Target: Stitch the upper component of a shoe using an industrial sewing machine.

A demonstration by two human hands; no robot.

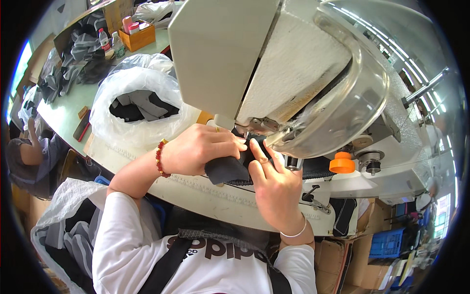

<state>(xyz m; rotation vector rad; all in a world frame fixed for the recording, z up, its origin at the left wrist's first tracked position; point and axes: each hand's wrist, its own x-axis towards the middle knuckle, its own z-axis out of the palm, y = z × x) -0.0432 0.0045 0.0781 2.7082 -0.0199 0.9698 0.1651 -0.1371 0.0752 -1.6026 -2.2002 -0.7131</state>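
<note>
A piece of black fabric (226, 169) lies under the head of a white sewing machine (215, 54), close to its needle and presser foot. Its left end is gripped by my left hand (198, 149), which is closed with the fingertips near the needle. From the right, my right hand (276, 188) pinches and presses the same fabric, its fingers bent toward the needle area. The fabric's far part and the needle point are hidden by my fingers and the machine. A clear plastic guard (342, 117) curves over the spot from the right.
Left of the machine stands a white plastic bag (105, 108) of dark fabric pieces. Another sack (54, 220) of pieces is beside my left side. An orange knob (342, 163) juts out at the right. A phone (82, 126), bottles (118, 45) and a wooden box (139, 38) lie farther left.
</note>
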